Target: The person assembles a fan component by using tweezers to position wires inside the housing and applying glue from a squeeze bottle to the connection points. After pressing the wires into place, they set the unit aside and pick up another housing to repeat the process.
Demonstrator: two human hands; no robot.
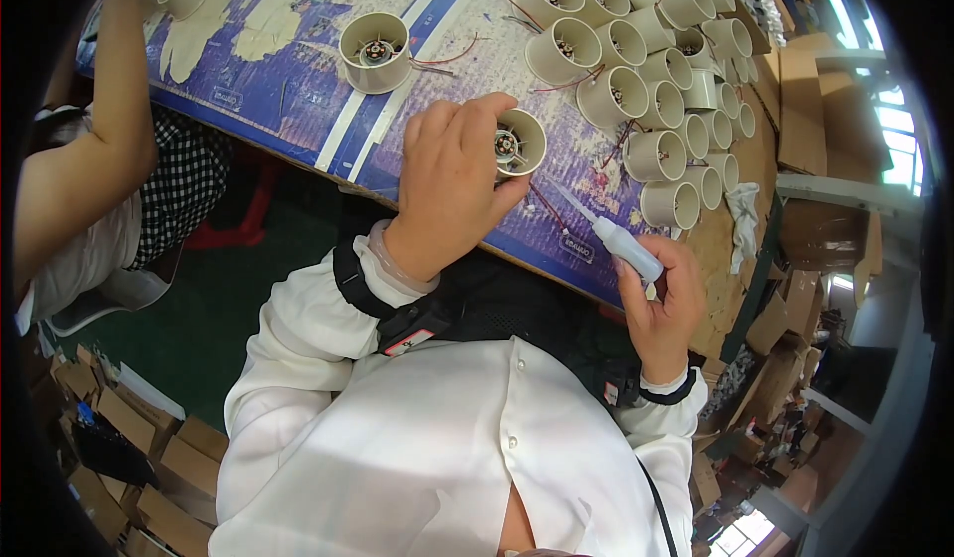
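My left hand (449, 174) is wrapped round a cream plastic cup-shaped housing (536, 138) near the table's front edge. A small round motor (507, 146) shows inside its open end, and thin dark red wires trail from it toward me. My fingers hide the housing's left side. In my right hand (668, 304) is a translucent squeeze bottle (626, 246) with a long thin nozzle, gripped between thumb and fingers. The nozzle slants up and left toward the housing, its tip apart from it. Farther off, another housing (374, 72) stands upright with wires lying to its right.
Many similar housings (656, 157) crowd the table's right side, some tipped over. A crumpled white cloth (742, 221) lies at the right edge. At the left sits a co-worker, whose arm (99, 150) reaches onto the table (298, 110). Cardboard boxes (184, 468) are piled on the floor.
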